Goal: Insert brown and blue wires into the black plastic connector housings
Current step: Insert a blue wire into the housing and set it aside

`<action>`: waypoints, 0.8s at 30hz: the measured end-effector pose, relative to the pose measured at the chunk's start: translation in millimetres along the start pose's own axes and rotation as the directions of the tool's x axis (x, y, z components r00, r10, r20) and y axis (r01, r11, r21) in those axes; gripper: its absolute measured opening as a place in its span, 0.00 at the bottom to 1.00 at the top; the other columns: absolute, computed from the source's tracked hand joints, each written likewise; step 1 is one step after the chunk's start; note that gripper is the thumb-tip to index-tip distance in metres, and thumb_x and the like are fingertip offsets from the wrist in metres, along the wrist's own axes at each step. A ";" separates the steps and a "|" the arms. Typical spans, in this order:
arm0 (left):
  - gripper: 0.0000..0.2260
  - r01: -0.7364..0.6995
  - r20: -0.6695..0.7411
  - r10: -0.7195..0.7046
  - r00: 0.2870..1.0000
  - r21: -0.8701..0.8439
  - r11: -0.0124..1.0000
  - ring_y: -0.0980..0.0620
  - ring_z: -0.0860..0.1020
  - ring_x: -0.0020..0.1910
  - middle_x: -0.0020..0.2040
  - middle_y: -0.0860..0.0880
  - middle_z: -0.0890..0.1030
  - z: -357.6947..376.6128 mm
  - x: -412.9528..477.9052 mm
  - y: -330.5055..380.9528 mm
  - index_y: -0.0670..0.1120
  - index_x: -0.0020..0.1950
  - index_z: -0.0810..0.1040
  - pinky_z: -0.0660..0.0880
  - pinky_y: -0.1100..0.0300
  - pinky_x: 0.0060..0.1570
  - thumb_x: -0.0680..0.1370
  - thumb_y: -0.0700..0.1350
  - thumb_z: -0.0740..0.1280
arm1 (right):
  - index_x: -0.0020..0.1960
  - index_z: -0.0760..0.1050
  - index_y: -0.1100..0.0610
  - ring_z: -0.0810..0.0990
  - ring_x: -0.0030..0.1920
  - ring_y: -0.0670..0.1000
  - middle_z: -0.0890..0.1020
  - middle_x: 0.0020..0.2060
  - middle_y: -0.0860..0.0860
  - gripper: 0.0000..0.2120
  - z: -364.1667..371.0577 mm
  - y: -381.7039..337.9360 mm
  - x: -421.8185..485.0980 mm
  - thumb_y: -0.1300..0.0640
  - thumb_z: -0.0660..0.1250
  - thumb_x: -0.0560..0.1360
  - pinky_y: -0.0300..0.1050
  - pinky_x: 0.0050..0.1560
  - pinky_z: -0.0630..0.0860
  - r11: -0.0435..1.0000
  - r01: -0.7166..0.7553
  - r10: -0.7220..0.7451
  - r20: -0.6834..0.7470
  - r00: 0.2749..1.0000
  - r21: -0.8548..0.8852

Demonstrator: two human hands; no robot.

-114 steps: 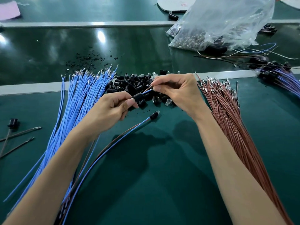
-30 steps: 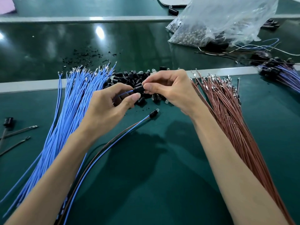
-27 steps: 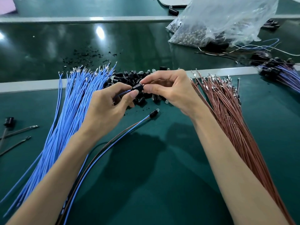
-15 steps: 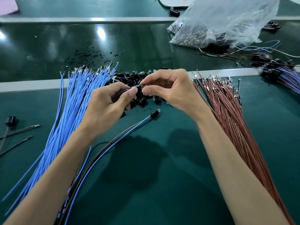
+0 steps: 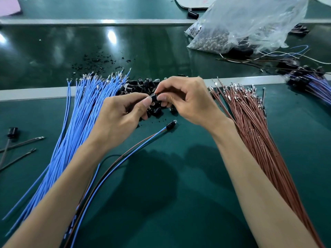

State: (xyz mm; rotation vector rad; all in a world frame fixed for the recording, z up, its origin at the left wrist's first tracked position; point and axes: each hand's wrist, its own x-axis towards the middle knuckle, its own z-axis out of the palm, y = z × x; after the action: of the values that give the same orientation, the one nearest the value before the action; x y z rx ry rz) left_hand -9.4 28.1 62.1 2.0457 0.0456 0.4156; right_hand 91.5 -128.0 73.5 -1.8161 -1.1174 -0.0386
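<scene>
black plastic connector housing (image 5: 153,97): held up between the two hands, just above the loose pile of black housings (image 5: 138,85) at the far edge of the green mat (image 5: 161,203). Fingers cover its ends, so I can't tell from here whether a wire is seated in it.
left hand (image 5: 121,119): thumb and forefinger pinch the housing's near end, the other fingers curled under.
right hand (image 5: 189,101): fingertips closed on the housing's far end, meeting the left hand's thumb.
bundle of blue wires (image 5: 82,119): fanned out on the mat to the left of the left hand, metal tips pointing away from the person.
bundle of brown wires (image 5: 250,129): lying to the right of the right wrist, tips also pointing away.
finished pair of one brown and one blue wire (image 5: 136,148): on the mat between the forearms, ending in a black housing (image 5: 170,125) just below the hands.
clear plastic bag of small parts (image 5: 250,24): on the far belt, upper right.
second bundle of wired housings (image 5: 308,81): at the right edge.
black crumbs (image 5: 102,59): scattered beyond the blue tips.
thin dark pins (image 5: 23,142): at the left edge.
</scene>
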 end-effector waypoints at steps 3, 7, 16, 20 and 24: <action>0.09 0.037 0.029 -0.035 0.999 -0.061 0.997 0.48 0.66 0.27 0.29 0.52 0.76 -1.3 0.9 -1.6 0.48 0.42 0.81 0.62 0.51 0.25 0.79 0.47 0.64 | 0.46 0.79 0.67 0.80 0.34 0.49 0.81 0.35 0.55 0.03 0.5 -0.6 -0.5 0.69 0.68 0.74 0.34 0.36 0.76 1.000 -0.015 0.015 0.007 1.000 0.009; 0.13 0.108 0.051 -0.101 0.994 -0.171 0.979 0.47 0.65 0.29 0.27 0.42 0.73 -4.8 3.6 -2.3 0.39 0.43 0.81 0.60 0.58 0.28 0.78 0.48 0.65 | 0.50 0.80 0.64 0.80 0.36 0.42 0.81 0.37 0.51 0.06 6.8 0.1 1.1 0.68 0.69 0.73 0.30 0.43 0.75 0.994 -0.061 0.063 -0.016 0.998 0.091; 0.14 0.164 0.167 -0.141 0.976 -0.136 0.977 0.55 0.69 0.26 0.28 0.50 0.80 -10.1 4.1 8.2 0.42 0.43 0.80 0.67 0.66 0.29 0.72 0.52 0.64 | 0.47 0.81 0.59 0.80 0.37 0.41 0.82 0.37 0.48 0.09 5.1 -3.8 -0.2 0.64 0.76 0.68 0.34 0.42 0.76 0.964 -0.162 0.154 0.053 0.987 0.213; 0.14 0.165 0.175 -0.135 0.975 -0.166 0.972 0.53 0.68 0.29 0.26 0.52 0.74 -12.6 3.1 9.6 0.41 0.40 0.78 0.64 0.63 0.32 0.73 0.52 0.62 | 0.47 0.82 0.58 0.80 0.35 0.44 0.83 0.37 0.51 0.08 2.4 -6.3 -1.8 0.63 0.75 0.69 0.36 0.41 0.77 0.969 -0.134 0.122 0.069 0.990 0.206; 0.17 0.180 0.247 -0.141 0.959 -0.145 0.973 0.53 0.68 0.34 0.32 0.47 0.72 -11.1 2.5 10.1 0.38 0.40 0.76 0.65 0.65 0.36 0.75 0.52 0.61 | 0.48 0.82 0.64 0.82 0.33 0.47 0.84 0.37 0.56 0.06 6.9 -7.8 -0.6 0.64 0.74 0.71 0.37 0.40 0.79 0.985 -0.098 0.083 0.106 0.991 0.141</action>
State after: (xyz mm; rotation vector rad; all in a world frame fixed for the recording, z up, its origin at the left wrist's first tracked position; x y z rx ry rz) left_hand -11.9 33.0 76.3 1.8964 0.0319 0.0701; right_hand 82.8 -122.4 75.0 -1.7506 -1.0764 0.1853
